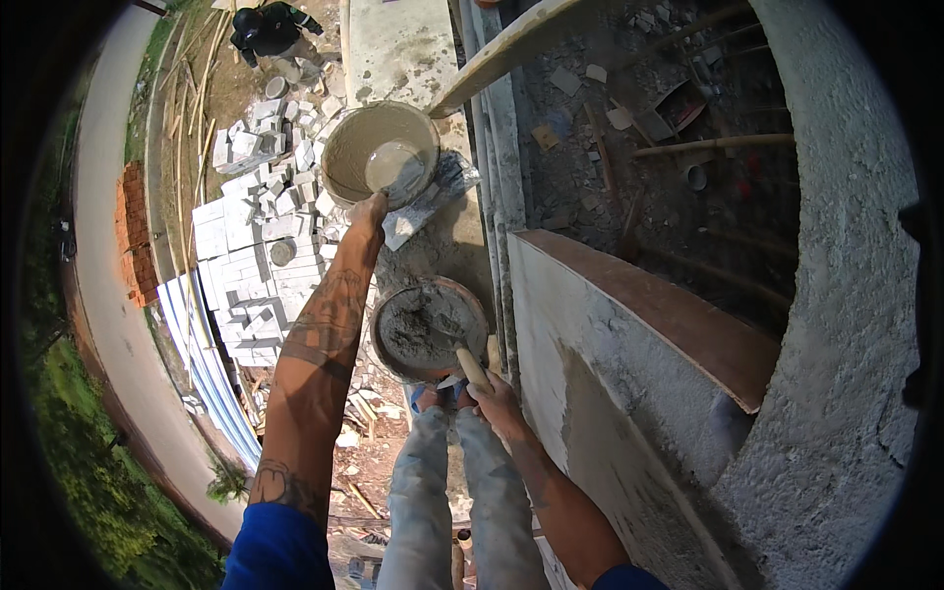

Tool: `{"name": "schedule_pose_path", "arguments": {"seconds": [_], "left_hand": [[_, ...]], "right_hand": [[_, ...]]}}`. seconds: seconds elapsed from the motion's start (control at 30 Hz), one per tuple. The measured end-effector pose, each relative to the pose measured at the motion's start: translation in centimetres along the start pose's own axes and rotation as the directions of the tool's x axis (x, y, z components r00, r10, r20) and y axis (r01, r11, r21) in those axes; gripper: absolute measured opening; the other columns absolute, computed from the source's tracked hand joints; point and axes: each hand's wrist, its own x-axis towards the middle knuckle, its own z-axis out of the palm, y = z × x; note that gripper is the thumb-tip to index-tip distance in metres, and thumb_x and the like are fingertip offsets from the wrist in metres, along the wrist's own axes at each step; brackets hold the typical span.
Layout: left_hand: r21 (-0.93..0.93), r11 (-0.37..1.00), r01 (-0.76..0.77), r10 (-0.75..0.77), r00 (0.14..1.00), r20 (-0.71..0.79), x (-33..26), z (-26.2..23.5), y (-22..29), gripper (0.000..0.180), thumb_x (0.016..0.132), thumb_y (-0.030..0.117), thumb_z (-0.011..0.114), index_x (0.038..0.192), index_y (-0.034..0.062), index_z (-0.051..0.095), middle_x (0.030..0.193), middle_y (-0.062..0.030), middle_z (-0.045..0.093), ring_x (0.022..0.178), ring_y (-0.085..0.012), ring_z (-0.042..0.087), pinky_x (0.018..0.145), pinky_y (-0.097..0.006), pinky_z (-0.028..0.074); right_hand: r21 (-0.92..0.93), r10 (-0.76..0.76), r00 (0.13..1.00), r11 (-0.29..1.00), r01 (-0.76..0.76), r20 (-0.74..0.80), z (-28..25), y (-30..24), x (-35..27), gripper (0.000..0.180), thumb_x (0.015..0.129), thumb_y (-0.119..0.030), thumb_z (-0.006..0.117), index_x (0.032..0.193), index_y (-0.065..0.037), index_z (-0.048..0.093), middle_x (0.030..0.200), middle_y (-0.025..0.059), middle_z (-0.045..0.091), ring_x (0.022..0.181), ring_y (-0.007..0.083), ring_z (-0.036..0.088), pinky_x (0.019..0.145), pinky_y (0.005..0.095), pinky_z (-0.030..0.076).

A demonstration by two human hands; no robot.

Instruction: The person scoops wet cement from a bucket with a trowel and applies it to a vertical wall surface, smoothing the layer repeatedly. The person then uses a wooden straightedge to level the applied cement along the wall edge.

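My left hand (368,213) is closed at the near rim of a mortar-coated basin (339,152). Cloudy water (390,162) lies in its bottom, with a greyish shape beside my fingers that I cannot make out. Nearer to me stands a second basin (481,313), holding wet grey mortar (413,324). My right hand (497,401) grips the pale handle of a trowel (473,370), whose blade rests in that mortar and is partly hidden by it.
I stand on a narrow raised ledge (403,59), with a drop on the left to white blocks (231,236) and rubble. A rough wall (610,344) and an opening edged by a brown board (659,310) flank my right. Below at far left is another person (270,29).
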Motion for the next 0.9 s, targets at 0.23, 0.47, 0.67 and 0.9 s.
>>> {"name": "schedule_pose_path", "arguments": {"seconds": [0.23,0.47,0.67,0.9], "left_hand": [[0.27,0.376,-0.887,0.927,0.365,-0.092,-16.5,3.0,22.7,0.12,0.083,0.059,0.077,0.159,-0.0085,0.013,0.16,-0.0351,0.024,0.148,-0.0488,0.031,0.121,-0.05,0.033],[0.391,0.226,-0.892,0.938,0.308,0.159,-28.8,6.2,39.1,0.098,0.074,0.045,0.089,0.149,0.0061,0.039,0.138,-0.0162,0.057,0.131,-0.0374,0.054,0.109,-0.056,0.042],[0.23,0.031,-0.973,0.997,0.014,-0.077,-29.6,4.5,34.3,0.081,0.082,0.033,0.084,0.14,-0.0039,0.043,0.122,-0.0255,0.065,0.117,-0.0445,0.063,0.1,-0.049,0.05],[0.002,0.132,-0.991,0.974,0.129,-0.185,-40.3,-11.1,32.8,0.08,0.086,0.035,0.079,0.144,-0.0083,0.044,0.132,-0.029,0.061,0.122,-0.0408,0.059,0.106,-0.044,0.047]], "right_hand": [[-0.303,-0.21,0.969,0.939,0.164,-0.126,-3.2,2.2,-3.7,0.048,0.095,-0.031,0.065,0.131,0.001,0.06,0.105,0.0244,0.07,0.103,0.0406,0.068,0.086,0.0476,0.055],[0.058,-0.005,0.989,0.998,0.013,-0.151,-7.4,7.4,-11.3,0.056,0.096,-0.012,0.062,0.15,-0.004,0.047,0.105,0.0127,0.072,0.072,0.0158,0.068,0.06,0.03,0.053],[0.26,0.169,0.974,0.958,-0.125,-0.153,-8.0,12.3,-20.6,0.055,0.095,-0.011,0.061,0.146,0.001,0.048,0.1,0.0133,0.072,0.074,0.0164,0.068,0.06,0.0313,0.052],[0.263,0.239,0.948,0.948,-0.18,-0.212,-6.4,19.3,-29.5,0.052,0.092,-0.009,0.061,0.142,0.006,0.052,0.108,0.0191,0.073,0.07,0.021,0.07,0.058,0.0318,0.054]]}}
